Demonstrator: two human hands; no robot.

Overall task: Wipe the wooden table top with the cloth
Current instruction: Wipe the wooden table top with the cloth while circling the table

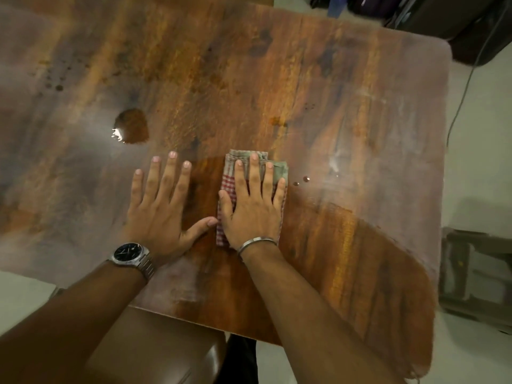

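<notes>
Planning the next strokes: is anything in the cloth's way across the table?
Only the left hand, flat on the table just left of the cloth under the right hand. Ahead and rightward, nothing solid.

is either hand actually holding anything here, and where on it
Nothing is gripped. The right hand lies flat on the folded checked cloth, pressing its middle. The left hand rests bare on the table.

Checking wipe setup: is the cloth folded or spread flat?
Folded. The checked cloth is a compact pad with layered edges at its far end, hardly wider than the right hand pressing flat on it.
</notes>
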